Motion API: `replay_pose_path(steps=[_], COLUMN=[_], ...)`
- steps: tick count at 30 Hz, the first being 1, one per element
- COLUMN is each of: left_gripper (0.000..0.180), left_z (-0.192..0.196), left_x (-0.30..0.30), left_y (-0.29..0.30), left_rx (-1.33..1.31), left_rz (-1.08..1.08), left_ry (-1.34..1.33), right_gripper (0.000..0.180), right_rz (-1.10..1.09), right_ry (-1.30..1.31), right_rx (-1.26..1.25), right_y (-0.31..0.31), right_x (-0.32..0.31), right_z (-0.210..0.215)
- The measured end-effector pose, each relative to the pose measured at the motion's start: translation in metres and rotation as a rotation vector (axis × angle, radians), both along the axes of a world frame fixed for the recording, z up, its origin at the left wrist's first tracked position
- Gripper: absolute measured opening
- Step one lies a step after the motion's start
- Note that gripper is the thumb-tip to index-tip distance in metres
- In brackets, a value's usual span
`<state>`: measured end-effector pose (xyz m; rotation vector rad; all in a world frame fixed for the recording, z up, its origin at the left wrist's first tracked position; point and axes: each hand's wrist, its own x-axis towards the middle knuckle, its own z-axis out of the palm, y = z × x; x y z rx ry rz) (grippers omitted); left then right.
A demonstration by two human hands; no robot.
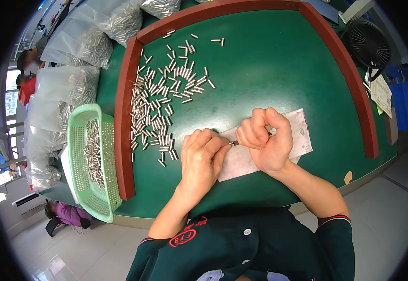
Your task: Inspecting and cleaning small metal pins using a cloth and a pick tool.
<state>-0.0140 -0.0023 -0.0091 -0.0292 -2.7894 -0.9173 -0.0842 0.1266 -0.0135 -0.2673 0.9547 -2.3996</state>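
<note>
My left hand is closed in a pinch, its fingertips around a small metal cylinder that is mostly hidden. My right hand is a fist right beside it, thumb up, wrapped round a slim thing whose dark end just shows; its kind is hidden. Both hands meet above a white, smudged cloth or paper sheet lying on the green tabletop. Many loose metal cylinders are scattered to the left of my hands, densest along the wooden border.
A reddish-brown raised border frames the work surface. Outside it at left stand a green plastic basket holding cylinders and clear bags full of them. A black fan and papers are at right. Other people sit far left.
</note>
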Motion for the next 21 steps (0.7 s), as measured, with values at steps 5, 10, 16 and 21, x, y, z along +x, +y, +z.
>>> replay_pose_path(steps=[5,10,16,21], left_gripper=[0.007,0.006,0.007,0.007], left_z=[0.0,0.003,0.004,0.004], left_x=[-0.001,-0.002,-0.003,-0.001], left_y=[0.0,0.0,0.001,0.001], left_rx=[-0.007,0.019,0.002,0.034], left_rz=[0.0,-0.01,0.003,0.001], left_ry=[-0.005,-0.023,-0.011,0.018], right_gripper=[0.042,0.043,0.04,0.038], right_rz=[-0.003,-0.022,-0.045,-0.045], right_ry=[0.021,0.088,0.245,0.125], right_rx=[0.015,0.075,0.129,0.118], right_y=[-0.001,-0.005,-0.007,-0.006], right_x=[0.002,0.008,0.014,0.013], right_z=[0.001,0.006,0.0,0.003])
